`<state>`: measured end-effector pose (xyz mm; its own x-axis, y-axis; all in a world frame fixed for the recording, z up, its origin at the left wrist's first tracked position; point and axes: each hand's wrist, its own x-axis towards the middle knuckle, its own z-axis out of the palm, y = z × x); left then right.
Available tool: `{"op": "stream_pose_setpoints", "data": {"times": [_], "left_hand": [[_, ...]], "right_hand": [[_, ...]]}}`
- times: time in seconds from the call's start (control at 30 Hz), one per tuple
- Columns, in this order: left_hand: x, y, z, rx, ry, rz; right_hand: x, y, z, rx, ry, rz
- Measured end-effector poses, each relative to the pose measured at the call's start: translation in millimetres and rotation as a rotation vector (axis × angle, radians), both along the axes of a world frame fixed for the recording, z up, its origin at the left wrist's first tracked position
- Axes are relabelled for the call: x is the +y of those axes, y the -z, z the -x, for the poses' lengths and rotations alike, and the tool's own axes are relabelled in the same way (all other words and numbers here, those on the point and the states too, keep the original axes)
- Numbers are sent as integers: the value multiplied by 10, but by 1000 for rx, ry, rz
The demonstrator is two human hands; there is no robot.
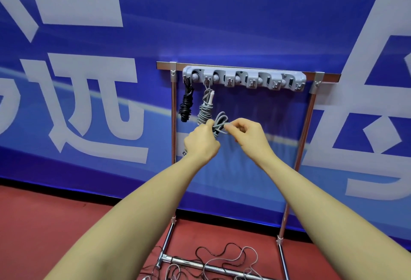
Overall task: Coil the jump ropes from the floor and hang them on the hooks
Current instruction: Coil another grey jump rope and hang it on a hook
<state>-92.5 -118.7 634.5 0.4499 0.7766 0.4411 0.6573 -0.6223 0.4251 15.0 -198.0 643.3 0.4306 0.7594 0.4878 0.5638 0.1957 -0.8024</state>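
On the hook bar, a black rope hangs at the far left. A grey rope hangs on the next hook. Just below the bar, the left hand grips a grey bundle, with its fingers curled round it. The right hand pinches the loose end beside it. Both arms reach up and forward. This looks like the tying-off step. Next, the bundle needs a free hook further right. More ropes lie on the floor, below the bar.
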Motion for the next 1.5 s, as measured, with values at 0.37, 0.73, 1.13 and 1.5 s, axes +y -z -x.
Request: {"op": "stream_pose_setpoints", "data": {"times": [0.37,0.73,1.13,1.5], "left_hand": [[36,-16,42,176,-71,-204],[27,-62,61,343,-69,-479],[21,22,70,347,-57,-338],[110,-35,155,412,77,-268]], "right_hand": [[133,-80,10,186,197,-87],[128,-68,-37,6,245,75],[126,-22,-57,-402,225,138],[63,50,-48,-692,110,230]]}}
